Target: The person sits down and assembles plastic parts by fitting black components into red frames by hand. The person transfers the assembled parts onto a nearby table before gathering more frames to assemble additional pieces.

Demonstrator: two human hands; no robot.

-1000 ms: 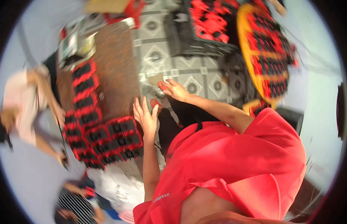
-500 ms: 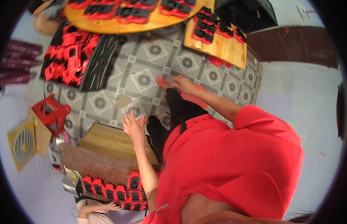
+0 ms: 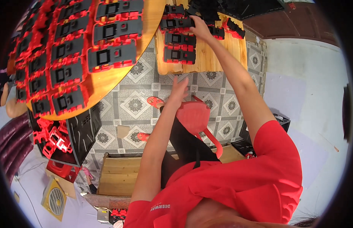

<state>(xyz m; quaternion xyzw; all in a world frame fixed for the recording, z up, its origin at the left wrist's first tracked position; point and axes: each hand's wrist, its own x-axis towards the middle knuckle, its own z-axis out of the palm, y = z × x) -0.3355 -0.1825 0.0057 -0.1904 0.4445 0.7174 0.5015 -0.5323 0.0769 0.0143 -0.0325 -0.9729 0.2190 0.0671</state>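
Observation:
My right hand point(image 3: 200, 29) is at the small wooden table point(image 3: 210, 60), its fingers curled on the right end of a red-and-black plastic assembly point(image 3: 174, 24). The assembly lies flat, with a black top plate and a red base, and two similar assemblies point(image 3: 179, 55) lie in front of it. Part of its right end is hidden by my fingers. My left hand point(image 3: 178, 92) hangs in the air short of that table's near edge, empty, with fingers apart and slightly blurred.
A round wooden table point(image 3: 104, 89) at left carries rows of similar assemblies. Below it stands a black crate point(image 3: 83, 131) of red parts. A red plastic chair point(image 3: 193, 116) is by my legs, a wooden bench point(image 3: 117, 176) behind. Black parts point(image 3: 205, 9) pile up beyond my right hand.
I have moved toward the tables, and both now appear nearer. My right hand has gone from beside my leg to an assembly on the small table; my left hand has swung forward.

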